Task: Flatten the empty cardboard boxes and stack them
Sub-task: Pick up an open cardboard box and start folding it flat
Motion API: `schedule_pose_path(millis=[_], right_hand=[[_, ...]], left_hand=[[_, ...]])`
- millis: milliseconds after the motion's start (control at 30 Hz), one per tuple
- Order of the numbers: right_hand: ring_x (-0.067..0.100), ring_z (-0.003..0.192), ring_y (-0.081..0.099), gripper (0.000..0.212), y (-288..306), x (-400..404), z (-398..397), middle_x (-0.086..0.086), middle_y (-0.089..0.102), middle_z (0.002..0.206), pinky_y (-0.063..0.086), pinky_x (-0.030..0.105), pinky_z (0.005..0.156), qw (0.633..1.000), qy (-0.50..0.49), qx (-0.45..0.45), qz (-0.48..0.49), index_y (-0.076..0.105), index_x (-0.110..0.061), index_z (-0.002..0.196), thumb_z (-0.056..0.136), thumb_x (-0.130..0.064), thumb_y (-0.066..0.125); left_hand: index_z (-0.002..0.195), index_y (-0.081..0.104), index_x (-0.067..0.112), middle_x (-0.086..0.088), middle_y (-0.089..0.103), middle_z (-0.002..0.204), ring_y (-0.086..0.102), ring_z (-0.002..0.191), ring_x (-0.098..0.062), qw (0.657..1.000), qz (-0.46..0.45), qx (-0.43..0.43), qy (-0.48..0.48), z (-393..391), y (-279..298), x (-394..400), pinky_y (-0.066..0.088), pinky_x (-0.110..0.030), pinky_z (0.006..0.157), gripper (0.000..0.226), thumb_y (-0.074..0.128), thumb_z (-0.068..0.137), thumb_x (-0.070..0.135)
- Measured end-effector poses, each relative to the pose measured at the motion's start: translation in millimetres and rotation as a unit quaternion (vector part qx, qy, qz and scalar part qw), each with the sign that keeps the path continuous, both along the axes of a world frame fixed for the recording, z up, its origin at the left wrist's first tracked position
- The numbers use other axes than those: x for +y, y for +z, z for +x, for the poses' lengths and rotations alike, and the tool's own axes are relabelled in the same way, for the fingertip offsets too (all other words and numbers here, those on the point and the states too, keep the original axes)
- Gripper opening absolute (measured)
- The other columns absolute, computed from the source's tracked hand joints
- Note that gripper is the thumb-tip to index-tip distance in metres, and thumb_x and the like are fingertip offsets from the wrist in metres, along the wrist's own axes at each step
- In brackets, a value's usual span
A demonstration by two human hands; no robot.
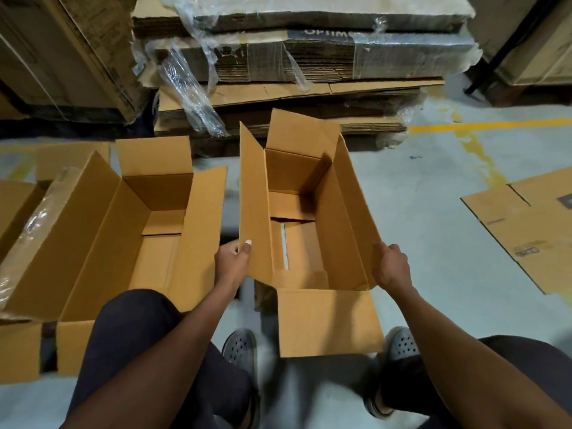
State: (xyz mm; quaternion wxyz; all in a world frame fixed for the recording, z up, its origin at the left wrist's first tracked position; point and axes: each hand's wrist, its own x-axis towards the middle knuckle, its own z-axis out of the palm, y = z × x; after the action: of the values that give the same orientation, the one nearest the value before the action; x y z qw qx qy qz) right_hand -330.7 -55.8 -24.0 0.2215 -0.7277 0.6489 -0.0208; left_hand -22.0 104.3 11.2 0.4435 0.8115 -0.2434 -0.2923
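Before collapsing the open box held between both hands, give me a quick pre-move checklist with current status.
1. Box empty: ok. The held box shows only its bottom flaps inside.
2. Left hand grip: ok. It pinches the left side flap, thumb on the inner face.
3. Right hand grip: ok. Its fingers curl on the right flap's near edge.
4. Bottom seam released: cannot tell. A pale strip runs along the floor of the box; the flaps look partly lifted.
5. Room to fold: not ok on the left. The second open box sits close beside it.
6. Stacking spot: ok. A flattened box lies on the floor to the right.
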Motion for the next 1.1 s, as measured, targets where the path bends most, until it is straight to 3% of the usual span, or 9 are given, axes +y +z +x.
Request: schedule_pose_path(millis=[133, 267, 467, 567, 667, 767, 867, 1000, 1100], right_hand=[[0.036, 0.114, 0.050, 0.053, -5.8, -10.8, -14.8, 0.013, 0.047, 0.129, 0.045, 0.049, 0.099, 0.997, -0.031, 0.058, 0.027, 0.038, -0.023, 0.145, 0.095, -0.029, 0.052], [0.038, 0.121, 0.043, 0.052, -21.4, -24.1, -43.4, 0.012, 0.031, 0.143, 0.038, 0.053, 0.106, 0.989, -0.069, 0.085, 0.101, 0.046, -0.018, 0.135, 0.089, -0.038, 0.059], [0.043, 0.148, 0.000, 0.062, -46.9, -16.9, -79.2, 0.008, 0.000, 0.164, 0.016, 0.057, 0.117, 0.984, -0.084, 0.064, 0.142, 0.055, -0.028, 0.133, 0.077, -0.055, 0.053], [0.034, 0.145, 0.028, 0.048, -54.9, 0.8, -73.0, 0.008, 0.031, 0.159, 0.027, 0.045, 0.117, 0.981, -0.025, -0.032, 0.190, 0.058, -0.029, 0.134, 0.087, -0.035, 0.054], [0.022, 0.113, 0.060, 0.043, -58.4, 6.5, -71.3, -0.001, 0.066, 0.123, 0.047, 0.041, 0.104, 0.962, 0.024, -0.169, 0.211, 0.062, -0.027, 0.122, 0.080, -0.015, 0.062], [0.005, 0.089, 0.061, 0.030, -39.9, 10.2, -74.9, -0.010, 0.066, 0.099, 0.056, 0.031, 0.082, 0.929, 0.026, -0.262, 0.261, 0.062, -0.029, 0.108, 0.079, -0.027, 0.069], [0.007, 0.073, 0.048, 0.022, -14.6, 16.3, -71.7, -0.006, 0.057, 0.085, 0.040, 0.017, 0.060, 0.889, 0.006, -0.345, 0.302, 0.057, -0.026, 0.094, 0.074, -0.017, 0.057], [0.008, 0.088, 0.065, 0.036, -19.2, 16.1, -74.4, -0.007, 0.069, 0.098, 0.054, 0.021, 0.072, 0.849, -0.080, -0.415, 0.317, 0.058, -0.029, 0.109, 0.074, -0.021, 0.058], [0.016, 0.091, 0.067, 0.018, -44.8, 13.8, -76.1, 0.005, 0.073, 0.105, 0.058, 0.030, 0.078, 0.900, -0.128, -0.312, 0.277, 0.070, -0.018, 0.104, 0.088, -0.026, 0.065]], left_hand=[[0.089, 0.071, 0.003, -0.012, 0.075, 0.089, 0.070, 0.082, -0.031, 0.999, -0.038, 0.017, -0.027, -20.0, -0.3, -16.0, 0.057, -0.043, 0.073, 0.043, 0.058, 0.090, 0.043], [0.085, 0.068, 0.000, -0.006, 0.067, 0.078, 0.061, 0.069, -0.020, 0.997, -0.054, 0.032, -0.046, -40.9, -1.7, -42.8, 0.047, -0.033, 0.066, 0.051, 0.058, 0.087, 0.050], [0.095, 0.069, 0.007, -0.009, 0.073, 0.094, 0.069, 0.085, -0.025, 0.995, -0.056, 0.047, -0.072, -91.8, 3.6, -89.0, 0.056, -0.039, 0.077, 0.033, 0.057, 0.097, 0.037], [0.096, 0.069, 0.007, -0.003, 0.071, 0.090, 0.066, 0.082, -0.022, 0.991, -0.050, 0.067, -0.105, -126.7, -3.2, -106.4, 0.050, -0.034, 0.072, 0.032, 0.056, 0.097, 0.036], [0.097, 0.068, 0.016, -0.006, 0.072, 0.093, 0.067, 0.084, -0.026, 0.988, -0.047, 0.081, -0.120, -157.6, -13.0, -121.4, 0.048, -0.033, 0.071, 0.024, 0.055, 0.098, 0.036], [0.103, 0.067, 0.020, -0.004, 0.070, 0.091, 0.064, 0.079, -0.020, 0.985, -0.048, 0.083, -0.143, -180.6, -17.0, -132.8, 0.047, -0.030, 0.066, 0.022, 0.052, 0.100, 0.037], [0.089, 0.065, 0.022, -0.003, 0.066, 0.080, 0.059, 0.070, -0.018, 0.983, -0.040, 0.062, -0.171, -195.3, -21.8, -145.8, 0.042, -0.029, 0.061, 0.022, 0.052, 0.100, 0.036], [0.098, 0.068, 0.013, -0.010, 0.072, 0.092, 0.066, 0.078, -0.023, 0.976, 0.003, 0.065, -0.207, -213.8, -34.9, -157.8, 0.045, -0.028, 0.062, 0.029, 0.052, 0.100, 0.037], [0.107, 0.067, 0.019, 0.002, 0.071, 0.093, 0.068, 0.085, -0.019, 0.958, 0.012, 0.122, -0.260, -218.5, -43.4, -150.5, 0.047, -0.026, 0.067, 0.036, 0.048, 0.101, 0.049]])
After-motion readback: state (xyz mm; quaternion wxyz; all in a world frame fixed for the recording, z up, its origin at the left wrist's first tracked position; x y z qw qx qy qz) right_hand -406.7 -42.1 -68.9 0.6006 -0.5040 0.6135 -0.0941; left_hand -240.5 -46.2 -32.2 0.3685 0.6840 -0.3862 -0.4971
